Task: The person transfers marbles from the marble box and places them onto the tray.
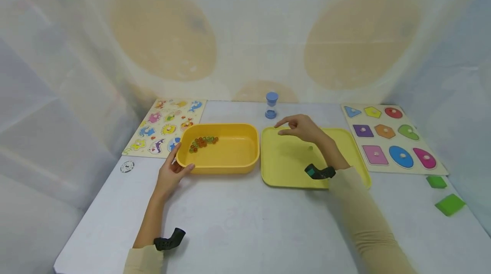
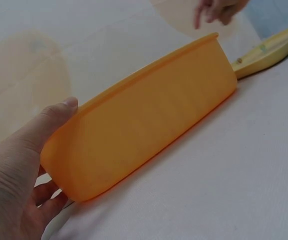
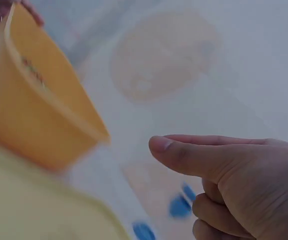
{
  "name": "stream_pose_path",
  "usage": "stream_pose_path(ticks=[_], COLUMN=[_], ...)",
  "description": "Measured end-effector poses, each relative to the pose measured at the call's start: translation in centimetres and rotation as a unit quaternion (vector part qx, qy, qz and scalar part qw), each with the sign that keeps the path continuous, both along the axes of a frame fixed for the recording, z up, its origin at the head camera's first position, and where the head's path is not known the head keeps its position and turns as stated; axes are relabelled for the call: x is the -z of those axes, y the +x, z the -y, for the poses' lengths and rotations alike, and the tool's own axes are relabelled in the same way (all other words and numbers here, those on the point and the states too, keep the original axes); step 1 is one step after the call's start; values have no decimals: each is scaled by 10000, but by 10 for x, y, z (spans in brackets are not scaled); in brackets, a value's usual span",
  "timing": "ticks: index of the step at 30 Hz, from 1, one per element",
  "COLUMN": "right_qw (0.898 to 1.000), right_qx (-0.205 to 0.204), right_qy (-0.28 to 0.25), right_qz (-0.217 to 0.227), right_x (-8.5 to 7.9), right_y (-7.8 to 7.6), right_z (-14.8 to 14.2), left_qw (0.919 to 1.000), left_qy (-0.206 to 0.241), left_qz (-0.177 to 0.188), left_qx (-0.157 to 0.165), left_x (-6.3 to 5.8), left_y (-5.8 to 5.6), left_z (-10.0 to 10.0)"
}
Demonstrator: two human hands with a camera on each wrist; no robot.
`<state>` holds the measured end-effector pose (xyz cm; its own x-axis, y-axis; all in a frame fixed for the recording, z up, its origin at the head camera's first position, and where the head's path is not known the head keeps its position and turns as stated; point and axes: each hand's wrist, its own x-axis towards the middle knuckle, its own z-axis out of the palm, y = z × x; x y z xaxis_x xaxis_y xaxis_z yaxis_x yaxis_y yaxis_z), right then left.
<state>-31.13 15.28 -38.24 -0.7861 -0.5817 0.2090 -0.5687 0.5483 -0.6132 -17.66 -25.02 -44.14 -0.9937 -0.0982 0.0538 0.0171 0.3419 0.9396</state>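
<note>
An orange-yellow plastic bin (image 1: 226,161) stands left of the middle, with several small orange and green beads (image 1: 201,142) gathered in its left part. My left hand (image 1: 171,176) holds the bin's left end, the thumb at the rim and the fingers around the outer wall. Over the left part of a pale yellow tray (image 1: 281,171), my right hand (image 1: 303,128) hovers. Its thumb and index finger stretch out with a gap between them, and nothing shows in that gap; the other fingers are curled. One small green bead (image 1: 310,148) lies in the tray.
A blue-capped sand timer (image 1: 271,105) stands behind the tray. Knobbed puzzle boards lie at the left, with animal pieces (image 1: 168,129), and at the right, with shapes (image 1: 385,131). Green blocks (image 1: 450,204) sit at the right edge, a poker chip (image 1: 127,166) at the left.
</note>
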Motion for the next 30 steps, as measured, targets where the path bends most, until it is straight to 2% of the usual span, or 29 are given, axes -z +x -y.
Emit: stream_pose_path(ticks=[3, 5, 10, 14, 18, 23, 30], right_qw=[9980, 9950, 9874, 9855, 9859, 9864, 9901], right_qx=[-628, -977, -1405, -1317, -1062, -728, -417], right_qy=[-15, 57, 659, 942, 1124, 1281, 988], right_qz=[121, 187, 302, 516, 646, 725, 905], right_x=[-11, -12, -4, 10, 23, 38, 53], right_y=[-11, -18, -31, -36, -37, -35, -36], right_z=[50, 83, 145, 175, 190, 196, 197], left_qw=[10000, 10000, 10000, 10000, 9999, 9997, 9992], left_qy=[11, 32, 89, 87, 132, 198, 297], left_qz=[9, 15, 25, -3, 6, 1, -165], left_qx=[-25, -34, -5, -8, 16, 114, 203], left_x=[-1, -1, -1, 0, 3, 5, 5], left_y=[1, 2, 2, 1, 0, 0, 0], left_z=[2, 3, 2, 3, 4, 3, 2])
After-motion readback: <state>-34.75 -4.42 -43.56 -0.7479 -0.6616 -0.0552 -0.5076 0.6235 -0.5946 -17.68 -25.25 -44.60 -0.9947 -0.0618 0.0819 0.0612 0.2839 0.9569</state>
